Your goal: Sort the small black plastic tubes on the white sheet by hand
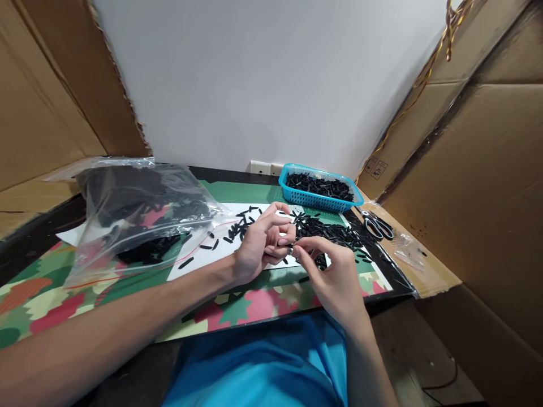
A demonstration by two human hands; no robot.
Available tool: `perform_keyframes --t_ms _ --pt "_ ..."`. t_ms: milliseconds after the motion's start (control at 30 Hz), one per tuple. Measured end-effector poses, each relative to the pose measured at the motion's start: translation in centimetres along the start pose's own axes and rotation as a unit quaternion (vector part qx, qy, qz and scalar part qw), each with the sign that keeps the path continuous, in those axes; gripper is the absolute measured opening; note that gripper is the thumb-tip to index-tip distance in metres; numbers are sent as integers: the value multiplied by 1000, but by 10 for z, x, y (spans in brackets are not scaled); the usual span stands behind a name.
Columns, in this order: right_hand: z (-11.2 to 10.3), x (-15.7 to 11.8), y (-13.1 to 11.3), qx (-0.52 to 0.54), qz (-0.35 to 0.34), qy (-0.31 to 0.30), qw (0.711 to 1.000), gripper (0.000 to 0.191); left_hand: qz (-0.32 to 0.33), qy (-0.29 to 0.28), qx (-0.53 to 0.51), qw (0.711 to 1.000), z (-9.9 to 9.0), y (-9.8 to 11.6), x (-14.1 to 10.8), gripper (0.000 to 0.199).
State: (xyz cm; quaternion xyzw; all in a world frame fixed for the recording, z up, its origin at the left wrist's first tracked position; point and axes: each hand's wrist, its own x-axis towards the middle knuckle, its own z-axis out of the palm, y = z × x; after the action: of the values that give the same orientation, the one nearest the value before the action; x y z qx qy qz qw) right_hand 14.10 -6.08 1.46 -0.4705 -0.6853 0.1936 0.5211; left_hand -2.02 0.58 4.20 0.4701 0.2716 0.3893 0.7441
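My left hand (267, 240) is turned palm up above the white sheet (199, 261), its fingers curled. My right hand (328, 263) pinches with thumb and forefinger right at the left fingertips. Between the two hands sits a tiny dark piece (291, 249), mostly covered by the fingers; its kind is too small to make out. Behind and beneath the hands lies a heap of short black strips (326, 230), with more loose black strips (240, 223) scattered to the left on the sheet.
A blue plastic basket (322, 202) of black strips stands at the back. To the left lies a clear zip bag (139, 215) with black pieces. Scissors (375, 227) and a small clear bag (408, 251) are at the right. Cardboard walls (475, 169) flank the patterned table (254, 308).
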Motion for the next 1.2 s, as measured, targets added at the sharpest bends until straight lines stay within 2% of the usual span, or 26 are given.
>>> perform_keyframes --t_ms 100,167,333,600,767,933,1033,1100,1133,1200 --pt "-6 -3 0 45 39 32 998 15 1 1 31 1000 0 0 1 18" --pt "-13 -5 0 76 58 49 994 16 -8 -23 68 997 0 -1 1 22" --pt "-23 -5 3 116 66 49 990 15 -30 -70 107 991 3 -6 0 27" --pt "-18 -6 5 106 84 60 989 19 -44 -101 98 989 0 -5 1 27" --pt "-17 -7 5 102 71 77 989 19 -45 -109 113 987 0 -7 0 25" --pt "-17 -7 4 85 57 74 992 19 -19 -103 123 987 -1 -10 0 29" --pt "-28 -6 11 31 42 69 996 17 17 -90 145 985 -1 -11 1 31" --pt "-41 -5 20 -40 26 25 999 10 37 -75 163 983 -1 -11 1 32" --pt "-49 -6 25 -78 11 -25 997 14 43 -67 172 982 -1 -12 2 33" --pt "-63 -6 36 -132 -19 -147 980 37 49 -55 186 980 -3 -12 3 33"
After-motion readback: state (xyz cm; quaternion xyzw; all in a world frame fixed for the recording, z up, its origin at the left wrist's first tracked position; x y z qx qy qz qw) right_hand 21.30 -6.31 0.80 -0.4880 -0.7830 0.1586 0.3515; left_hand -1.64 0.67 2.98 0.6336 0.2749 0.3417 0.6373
